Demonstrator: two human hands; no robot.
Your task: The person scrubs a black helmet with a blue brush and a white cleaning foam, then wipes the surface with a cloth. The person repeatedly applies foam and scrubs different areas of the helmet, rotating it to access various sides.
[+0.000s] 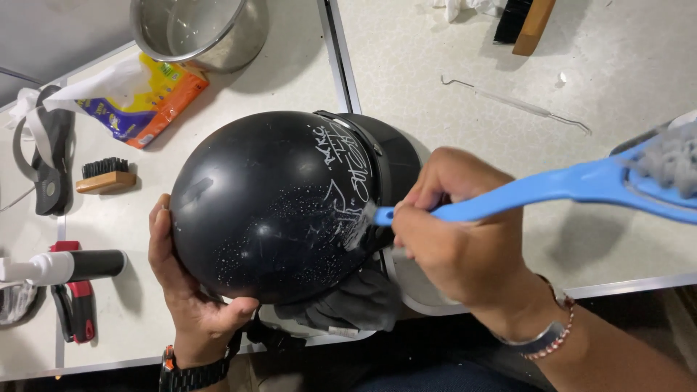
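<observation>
A glossy black helmet with white scribbled markings and soapy specks rests at the table's front edge. My left hand cups its lower left side from beneath. My right hand grips a blue plastic brush by its narrow end, whose tip presses on the foamy patch at the helmet's right side. The brush's wide end with grey bristles sticks out to the right.
A steel pot stands at the back, next to an orange and yellow packet. A small wooden brush, a black strap and red-handled pliers lie at left. A thin metal pick lies at back right.
</observation>
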